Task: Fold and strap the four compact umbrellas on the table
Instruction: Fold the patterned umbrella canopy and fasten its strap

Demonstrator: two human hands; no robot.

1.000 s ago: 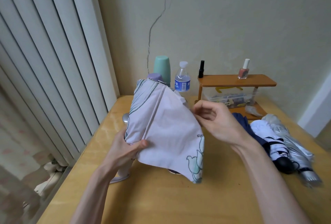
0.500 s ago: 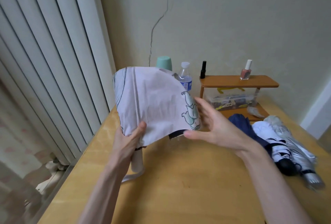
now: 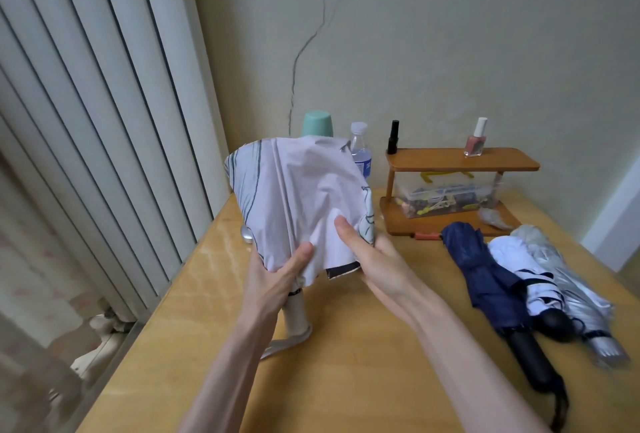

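I hold a pale lilac umbrella (image 3: 298,197) with green line drawings upright above the table, canopy loose and billowing, its cream handle (image 3: 295,315) pointing down. My left hand (image 3: 277,277) grips the gathered cloth near the handle, thumb on top. My right hand (image 3: 367,252) holds the canopy's right side, thumb pressed on the cloth, fingers hidden behind it. Three folded umbrellas lie side by side at the right: a navy one (image 3: 485,277), a white one with dark trim (image 3: 523,273) and a silver one (image 3: 568,280).
A small wooden shelf (image 3: 460,159) with nail polish bottles and a clear box of clips stands at the back. A water bottle (image 3: 360,152) and a mint cup (image 3: 317,123) stand behind the umbrella. Vertical blinds (image 3: 104,121) run along the table's left edge.
The canopy has been turned and gathered inward; my right hand went from flat under the cloth's edge to closing on it, close beside my left hand. The umbrella stays raised.
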